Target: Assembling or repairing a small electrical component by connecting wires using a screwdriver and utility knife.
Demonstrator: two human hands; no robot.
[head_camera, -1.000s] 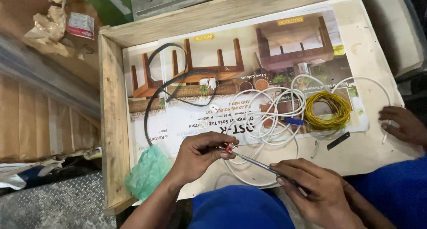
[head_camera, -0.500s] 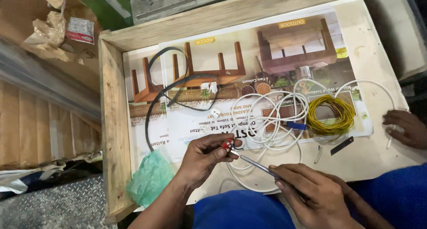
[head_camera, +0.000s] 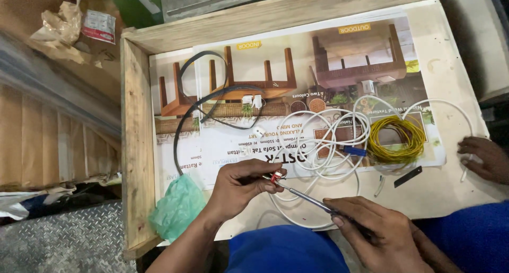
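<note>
My left hand pinches a small red and white part at its fingertips, low over the wooden tray. My right hand grips a screwdriver whose metal shaft points up-left, its tip at the small part. White cable loops lie just beyond both hands on a printed furniture poster.
The wooden tray holds a yellow wire coil, a black cable, a green plastic bag, a small blue piece and a black strip. Another person's hand rests at the right edge. Crumpled paper lies top left.
The view has drifted slightly; my hands keep the same grip, with the screwdriver tip still at the small part. The other person's hand at the right shifted a little.
</note>
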